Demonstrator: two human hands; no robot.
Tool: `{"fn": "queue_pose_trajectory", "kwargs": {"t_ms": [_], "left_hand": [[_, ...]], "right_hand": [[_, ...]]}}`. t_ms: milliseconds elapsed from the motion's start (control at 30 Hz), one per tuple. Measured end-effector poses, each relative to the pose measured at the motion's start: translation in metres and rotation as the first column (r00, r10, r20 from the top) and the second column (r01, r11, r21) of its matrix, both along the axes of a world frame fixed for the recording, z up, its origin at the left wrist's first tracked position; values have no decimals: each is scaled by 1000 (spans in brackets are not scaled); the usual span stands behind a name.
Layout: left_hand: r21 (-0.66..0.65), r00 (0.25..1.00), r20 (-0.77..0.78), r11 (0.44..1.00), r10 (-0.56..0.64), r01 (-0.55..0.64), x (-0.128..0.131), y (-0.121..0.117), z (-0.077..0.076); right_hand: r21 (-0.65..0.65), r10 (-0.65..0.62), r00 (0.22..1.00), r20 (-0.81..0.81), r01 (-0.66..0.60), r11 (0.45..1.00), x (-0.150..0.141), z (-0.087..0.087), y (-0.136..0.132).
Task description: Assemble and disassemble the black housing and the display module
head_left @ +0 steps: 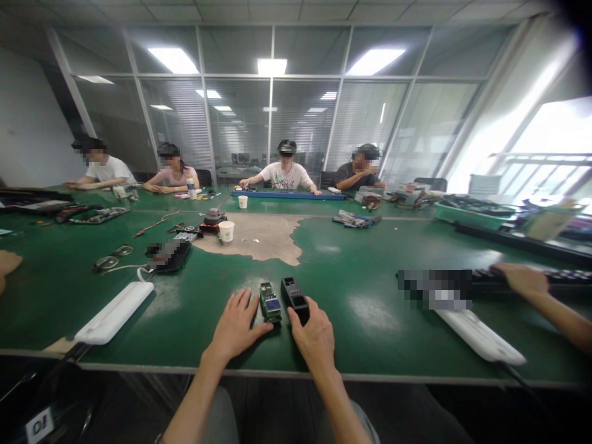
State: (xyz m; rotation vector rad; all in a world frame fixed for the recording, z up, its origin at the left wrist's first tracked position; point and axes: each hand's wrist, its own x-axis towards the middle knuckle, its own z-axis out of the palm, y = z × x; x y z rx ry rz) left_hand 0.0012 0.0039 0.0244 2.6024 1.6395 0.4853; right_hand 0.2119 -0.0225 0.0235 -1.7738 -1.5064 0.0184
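- The board point(270, 303) lay on the worktop point(351, 348) near its front edge, between the two hands, its long side pointing away from the person and its parts facing up.
- The left hand point(238, 324) was spread, palm down, just left of the board, with the thumb reaching across the board's near end; whether that thumb touched it, I could not tell.
- The case point(295, 299) lay just right of the board, apart from it, slightly turned, openings showing on its upper face.
- The right hand point(314, 333) was closed around the near end of the case, thumb along the left side and fingers on the right.
- The board looked light and stiff but fragile: the small screen point(272, 304) and the raised parts at its far end seemed likely to suffer under pressure. Its long edges looked the safest hold, with a gentle pinch clear of the screen.
- The case looked light too, probably hard plastic, stiff and sturdier than the board. Its smooth sides might have been a little slippery, yet it seemed narrow enough for a thumb-and-finger grip across the long sides, leaving the openings uncovered.
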Motion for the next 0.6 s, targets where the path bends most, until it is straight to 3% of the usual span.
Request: {"fn": "queue_pose_trajectory", "kwargs": {"t_ms": [233,600], "left_hand": [[8,1000,-8,1000,4,-4,1,-1,0],[-5,1000,12,1000,5,-5,1,-2,4]], "right_hand": [[-37,-29,999,27,30,999,-1,-3,0],[31,-1,998,57,0,1000,0,-7,3]]}}
